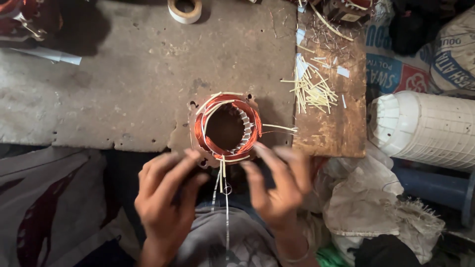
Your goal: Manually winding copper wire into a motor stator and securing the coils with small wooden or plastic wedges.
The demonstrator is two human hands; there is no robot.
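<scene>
A round motor stator (226, 127) with copper wire coils and pale insulation strips sits at the near edge of a worn board (123, 84). My left hand (166, 198) hovers just below and left of it, fingers spread, holding nothing that I can see. On the other side, my right hand (279, 185) is blurred with its fingers apart, close to the stator's lower right rim. Between the hands a thin white thread (226, 207) with a small loop hangs down from the stator.
A pile of pale sticks (311, 89) lies on a brown wooden plank (331, 123) to the right. A tape roll (184, 10) rests at the board's far edge. A white ribbed plastic housing (425, 128) and printed sacks (396, 74) lie at right; cloth (376, 193) below them.
</scene>
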